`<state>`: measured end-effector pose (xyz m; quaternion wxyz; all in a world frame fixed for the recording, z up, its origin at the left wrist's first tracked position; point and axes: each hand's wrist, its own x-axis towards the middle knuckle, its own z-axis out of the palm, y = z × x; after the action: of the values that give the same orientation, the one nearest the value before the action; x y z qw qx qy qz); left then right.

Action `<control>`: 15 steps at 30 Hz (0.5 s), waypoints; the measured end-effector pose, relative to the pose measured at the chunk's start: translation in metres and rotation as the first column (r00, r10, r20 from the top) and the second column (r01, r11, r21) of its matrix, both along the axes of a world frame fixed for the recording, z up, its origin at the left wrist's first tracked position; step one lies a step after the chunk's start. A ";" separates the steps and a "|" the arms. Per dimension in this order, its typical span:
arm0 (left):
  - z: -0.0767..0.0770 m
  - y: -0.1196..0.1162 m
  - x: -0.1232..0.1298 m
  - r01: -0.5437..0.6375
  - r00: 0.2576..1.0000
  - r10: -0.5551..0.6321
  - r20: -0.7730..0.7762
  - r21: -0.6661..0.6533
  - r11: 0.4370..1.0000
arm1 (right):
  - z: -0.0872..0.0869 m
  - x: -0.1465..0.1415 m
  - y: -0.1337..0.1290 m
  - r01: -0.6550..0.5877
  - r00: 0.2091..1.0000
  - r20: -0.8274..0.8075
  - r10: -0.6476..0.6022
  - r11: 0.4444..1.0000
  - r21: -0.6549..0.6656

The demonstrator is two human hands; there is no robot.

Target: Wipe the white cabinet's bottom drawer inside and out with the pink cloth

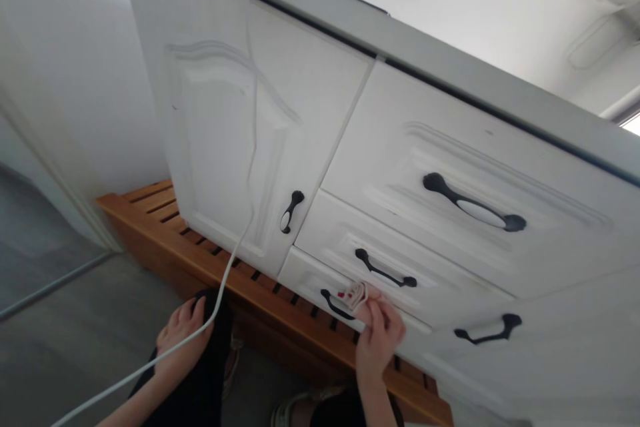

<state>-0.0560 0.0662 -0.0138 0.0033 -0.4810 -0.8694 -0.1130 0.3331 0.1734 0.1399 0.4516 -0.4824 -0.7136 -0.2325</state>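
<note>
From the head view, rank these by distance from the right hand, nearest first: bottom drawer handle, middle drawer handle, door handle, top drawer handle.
Measured from the right hand, low at centre, holding a small white switch:
1. Bottom drawer handle, just left of the fingers.
2. Middle drawer handle, directly above.
3. Door handle, up and to the left.
4. Top drawer handle, up and to the right.

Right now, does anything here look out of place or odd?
Yes: a white cable hangs from the countertop edge down across the cabinet door, passing the left hand. The right hand holds a small white and red item against the lowest drawer's handle.
</note>
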 end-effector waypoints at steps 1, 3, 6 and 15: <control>-0.002 0.000 0.003 0.003 1.000 -0.004 -0.017 -0.023 1.000 | 0.000 -0.021 0.004 -0.034 0.999 0.001 0.034 0.999 0.018; -0.003 0.002 0.009 0.021 0.997 -0.026 -0.072 -0.067 0.998 | 0.002 -0.064 0.013 -0.094 0.996 0.003 0.094 0.994 0.064; -0.002 0.003 0.009 0.044 0.991 -0.058 -0.124 -0.110 0.993 | 0.006 -0.123 0.022 -0.130 0.991 0.000 0.131 0.989 0.076; 0.009 0.007 0.006 0.028 0.993 -0.043 -0.111 -0.132 0.991 | -0.001 -0.231 0.039 -0.211 0.955 0.159 0.249 0.952 -0.223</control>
<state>-0.0504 0.0727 -0.0053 0.0194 -0.5012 -0.8646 -0.0287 0.1021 0.2124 0.1392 0.3555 -0.4155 -0.8241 -0.1476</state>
